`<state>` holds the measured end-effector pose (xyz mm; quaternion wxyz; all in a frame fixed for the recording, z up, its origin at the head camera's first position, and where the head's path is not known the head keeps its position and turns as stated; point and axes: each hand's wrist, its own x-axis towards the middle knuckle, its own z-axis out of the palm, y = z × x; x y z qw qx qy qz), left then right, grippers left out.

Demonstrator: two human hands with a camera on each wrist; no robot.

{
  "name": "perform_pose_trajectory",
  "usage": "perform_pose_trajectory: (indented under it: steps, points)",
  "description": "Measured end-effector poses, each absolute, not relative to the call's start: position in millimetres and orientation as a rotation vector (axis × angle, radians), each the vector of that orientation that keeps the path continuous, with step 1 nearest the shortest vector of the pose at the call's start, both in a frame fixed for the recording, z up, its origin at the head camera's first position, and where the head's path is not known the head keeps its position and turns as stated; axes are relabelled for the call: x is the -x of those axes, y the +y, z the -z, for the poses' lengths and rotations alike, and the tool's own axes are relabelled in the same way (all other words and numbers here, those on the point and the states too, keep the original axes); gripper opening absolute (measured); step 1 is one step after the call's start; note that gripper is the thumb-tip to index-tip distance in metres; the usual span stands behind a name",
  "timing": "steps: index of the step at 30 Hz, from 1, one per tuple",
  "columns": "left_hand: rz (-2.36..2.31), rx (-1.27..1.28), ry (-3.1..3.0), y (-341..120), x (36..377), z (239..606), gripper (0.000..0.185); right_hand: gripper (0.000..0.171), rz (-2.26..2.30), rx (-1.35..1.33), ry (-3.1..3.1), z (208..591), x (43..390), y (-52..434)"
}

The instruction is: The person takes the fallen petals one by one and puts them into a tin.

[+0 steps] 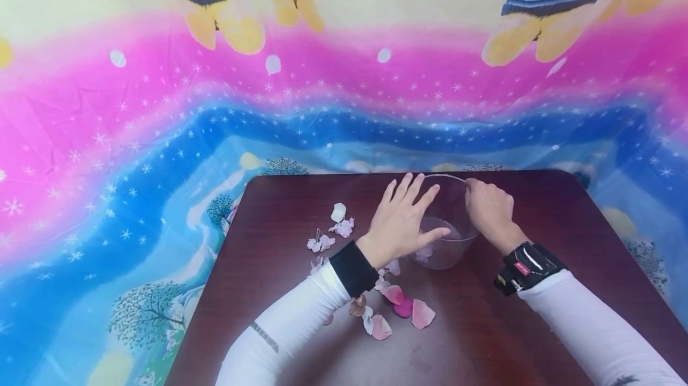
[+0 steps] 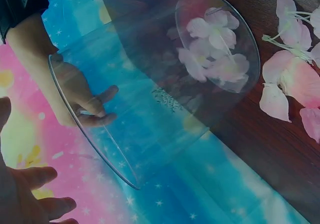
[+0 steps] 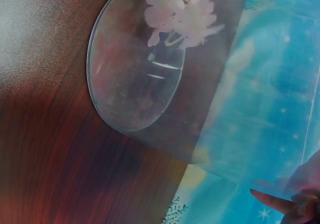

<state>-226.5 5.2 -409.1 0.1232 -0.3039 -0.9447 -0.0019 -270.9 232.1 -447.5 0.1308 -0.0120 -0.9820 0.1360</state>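
bowl (image 1: 448, 236) upright between hands | right hand (image 1: 489, 210) pinches far rim; left hand (image 1: 403, 218) spread, fingers straight, over near-left rim | petals (image 1: 398, 305) nearest left

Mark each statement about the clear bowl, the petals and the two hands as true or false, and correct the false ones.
1. The clear glass bowl holds pale pink petals. True.
2. The right hand grips the bowl's rim. True.
3. The left hand is clenched in a fist. False: its fingers are spread straight over the bowl.
4. The dark wooden table has no loose pink petals on it. False: several lie beside the bowl.
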Motion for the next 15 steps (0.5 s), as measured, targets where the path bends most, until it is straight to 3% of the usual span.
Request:
perform_pose_trajectory:
  steps: [15]
  points:
    - [0.028, 0.877, -2.792, -10.3, 224.2, 410.3, 0.089, 0.031, -0.395, 0.048, -2.868, 446.6, 270.9, 232.8]
